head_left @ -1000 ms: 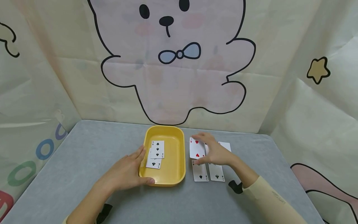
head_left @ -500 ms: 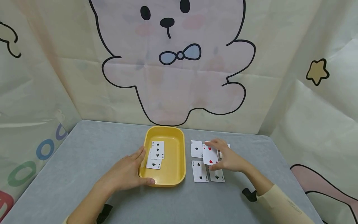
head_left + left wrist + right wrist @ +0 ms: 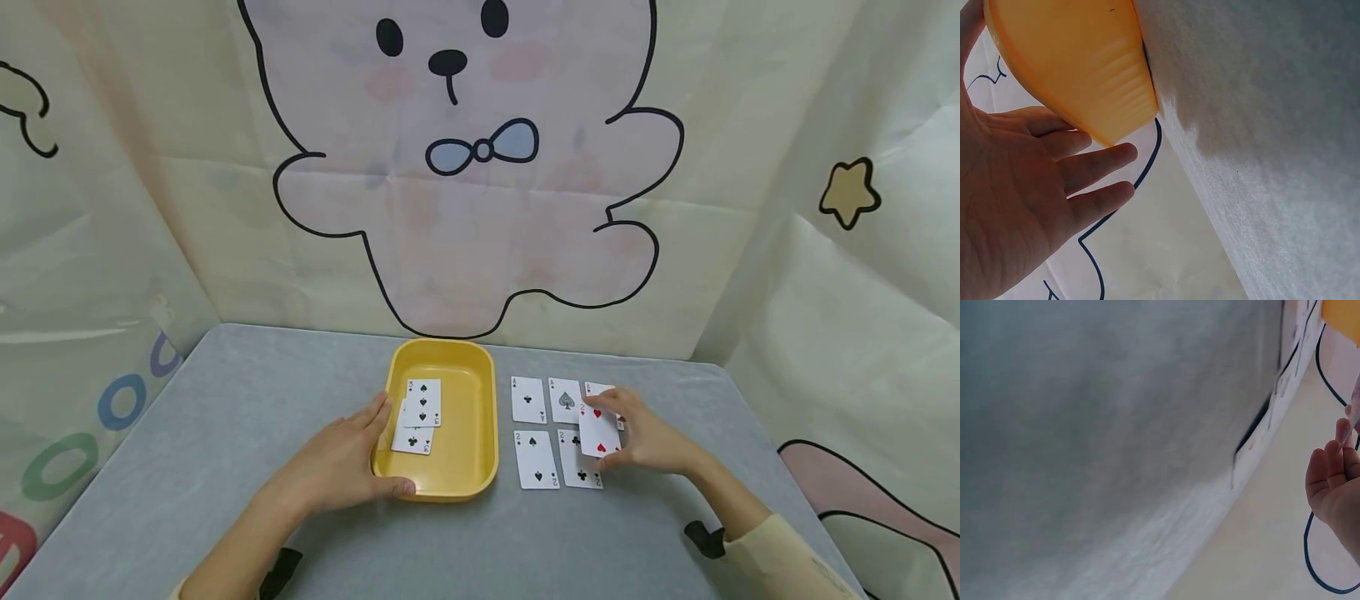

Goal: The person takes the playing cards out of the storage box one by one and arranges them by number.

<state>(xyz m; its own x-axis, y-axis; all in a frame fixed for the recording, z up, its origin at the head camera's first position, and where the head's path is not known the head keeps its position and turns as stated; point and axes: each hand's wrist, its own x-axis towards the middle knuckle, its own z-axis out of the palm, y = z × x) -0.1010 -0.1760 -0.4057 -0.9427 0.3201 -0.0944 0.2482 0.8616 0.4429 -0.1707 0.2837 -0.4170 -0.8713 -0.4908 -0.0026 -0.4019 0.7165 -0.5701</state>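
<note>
In the head view, my right hand point(image 3: 648, 435) pinches a two of hearts playing card point(image 3: 598, 433) between thumb and fingers, held over the right end of the laid-out cards. Under it, a card in the back row point(image 3: 597, 388) is mostly covered. Left of that lie an ace of spades point(image 3: 564, 402) and an ace of clubs point(image 3: 528, 401). The front row has a two of spades point(image 3: 536, 461) and a partly covered two of clubs point(image 3: 579, 471). My left hand point(image 3: 339, 458) rests against the yellow tray point(image 3: 457, 475), fingers along its left side, thumb at the front.
Inside the tray a three of spades point(image 3: 423, 403) overlaps a club card point(image 3: 412, 440). The grey table point(image 3: 315, 550) ends at the back against a printed bear backdrop point(image 3: 480, 250). Fabric side panels stand at left and right.
My right hand has lifted the two of hearts off the ace of clubs and carried it rightward, uncovering the ace of clubs and ace of spades. The left hand and tray stay put.
</note>
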